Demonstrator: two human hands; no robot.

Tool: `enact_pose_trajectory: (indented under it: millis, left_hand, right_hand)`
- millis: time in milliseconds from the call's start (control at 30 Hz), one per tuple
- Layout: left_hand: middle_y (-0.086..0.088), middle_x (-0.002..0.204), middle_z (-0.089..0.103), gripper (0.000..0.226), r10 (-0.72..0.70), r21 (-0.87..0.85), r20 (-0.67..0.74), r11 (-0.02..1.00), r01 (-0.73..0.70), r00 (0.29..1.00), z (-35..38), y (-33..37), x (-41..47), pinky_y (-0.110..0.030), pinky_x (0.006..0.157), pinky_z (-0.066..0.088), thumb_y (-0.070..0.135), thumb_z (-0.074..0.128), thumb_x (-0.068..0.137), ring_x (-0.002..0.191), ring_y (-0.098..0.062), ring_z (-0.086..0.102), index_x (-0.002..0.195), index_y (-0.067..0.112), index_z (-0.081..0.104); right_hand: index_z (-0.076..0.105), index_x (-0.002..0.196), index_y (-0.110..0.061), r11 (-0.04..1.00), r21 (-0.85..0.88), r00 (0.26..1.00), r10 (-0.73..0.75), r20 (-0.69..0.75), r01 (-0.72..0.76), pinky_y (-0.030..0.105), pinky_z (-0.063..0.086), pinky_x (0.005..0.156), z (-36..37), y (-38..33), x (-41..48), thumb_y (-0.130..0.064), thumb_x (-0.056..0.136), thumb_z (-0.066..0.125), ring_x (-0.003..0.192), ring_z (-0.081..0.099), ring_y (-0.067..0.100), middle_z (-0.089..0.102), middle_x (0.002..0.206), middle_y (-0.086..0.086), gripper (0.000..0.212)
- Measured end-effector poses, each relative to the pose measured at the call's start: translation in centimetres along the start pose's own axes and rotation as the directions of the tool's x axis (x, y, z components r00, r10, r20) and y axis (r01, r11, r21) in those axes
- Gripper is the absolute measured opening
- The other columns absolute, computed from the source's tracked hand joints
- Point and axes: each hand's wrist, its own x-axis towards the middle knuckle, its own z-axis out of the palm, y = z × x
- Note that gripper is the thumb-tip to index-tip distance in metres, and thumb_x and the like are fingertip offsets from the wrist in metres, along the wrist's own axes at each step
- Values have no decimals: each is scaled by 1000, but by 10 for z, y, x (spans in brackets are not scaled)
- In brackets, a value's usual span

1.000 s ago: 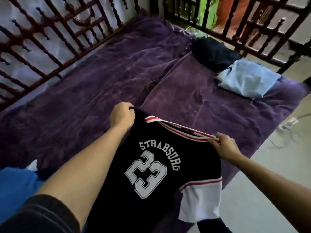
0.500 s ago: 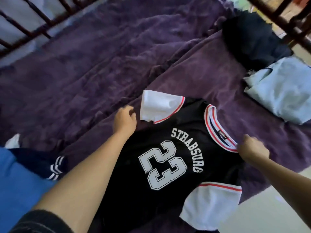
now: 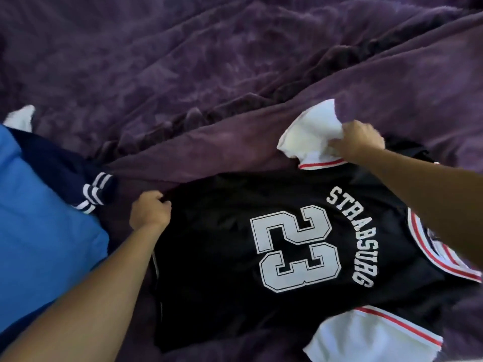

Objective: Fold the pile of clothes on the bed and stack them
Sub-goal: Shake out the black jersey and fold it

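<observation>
The purple blanket covers the whole bed and lies in deep wrinkles. On it, at the near edge, the black jersey with the white "23" and the word "STRABSURG" is spread out flat, back side up, with its collar pointing to the person's right. One second ago the jersey was held up in the air by the shoulders; half a second ago it was already down on the blanket, but more upright in the view.

To the left of the jersey lies a bright blue cloth, and on its far edge a navy garment with white stripes at the cuff. Both were there before. The dark pile and the pale blue pile that were on the right are out of the view now.

The left hand was at the shoulder of the jersey; now its fingers are curled around the far corner of the hem. The right hand has left the collar and now pinches the far white sleeve, which is crumpled under its fingers. The near white sleeve lies flat.

A small white piece shows at the left edge.
</observation>
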Motion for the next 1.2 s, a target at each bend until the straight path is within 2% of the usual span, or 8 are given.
enact_pose_trajectory:
  millis: [133, 300, 400, 500, 667, 833, 1033, 1200]
  left_hand:
    - [-14, 101, 71, 15, 103, -185, -278, 970, -158, 955, -21, 11, 18, -33, 75, 45, 19, 68, 86, 94, -35, 63, 99, 11, 73]
    - [-17, 128, 56, 41, 111, -258, -255, 950, -178, 960, -16, 27, 43, -40, 98, 43, 19, 64, 89, 116, -34, 54, 128, 11, 56]
    - [-19, 137, 43, 59, 61, -253, -235, 960, -122, 970, 0, 12, 12, -48, 101, 38, 24, 68, 86, 125, -37, 43, 138, 13, 42]
    - [-21, 135, 44, 70, 34, -208, -208, 975, -78, 978, 20, -32, -50, -56, 96, 38, 37, 70, 83, 123, -41, 42, 139, 13, 37]
    - [-21, 135, 43, 86, -79, -5, 89, 997, 80, 993, 64, -125, -157, -57, 90, 43, 46, 73, 78, 122, -41, 44, 145, 15, 29]
    - [-22, 136, 42, 77, -33, 220, 70, 975, 17, 997, 72, -167, -200, -54, 91, 42, 20, 77, 77, 121, -40, 43, 142, 14, 36]
    - [-10, 110, 59, 40, 514, 348, 149, 772, -532, 845, 80, -146, -235, -45, 82, 46, 16, 80, 69, 104, -34, 55, 107, 13, 68]
    - [-6, 144, 34, 76, 521, 458, 205, 697, -552, 829, 124, -136, -242, -39, 103, 34, 28, 68, 81, 134, -26, 31, 147, 25, 30]
  right_hand:
    - [60, 116, 1, 976, 210, 952, 109, -286, -48, 50, 44, 93, -43, 0, 28, -30, 91, 55, 111, 54, 48, 59, 118, 31, 40]
    - [48, 131, -7, 959, 283, 945, 110, -308, -20, 45, 37, 104, -65, -1, 54, -23, 86, 57, 120, 48, 40, 52, 132, 20, 48]
    - [29, 145, -13, 980, 176, 945, -33, -325, 95, 48, 33, 104, -36, 0, 7, -20, 84, 63, 130, 35, 40, 32, 147, 18, 70]
    - [46, 135, -14, 924, 105, 886, -315, -340, 369, 49, 41, 94, 6, 3, -84, -16, 81, 66, 123, 41, 37, 44, 138, 16, 58]
    - [67, 106, -13, 731, 24, 730, -680, -62, 682, 40, 51, 74, 91, 51, -244, -15, 65, 82, 102, 60, 32, 62, 112, 9, 44]
    - [73, 110, -12, 748, -191, 770, -602, 209, 636, 43, 56, 76, 107, 127, -306, -15, 45, 92, 112, 63, 36, 64, 124, 18, 68]
    - [69, 116, -15, 837, -162, 851, -502, 157, 523, 48, 52, 84, 78, 165, -332, 5, 46, 78, 120, 56, 39, 60, 130, 17, 74]
    - [6, 152, -41, 696, -300, 728, -464, 505, 652, 52, 11, 117, 115, 191, -354, -35, 86, 63, 148, -8, 27, -16, 159, -1, 87]
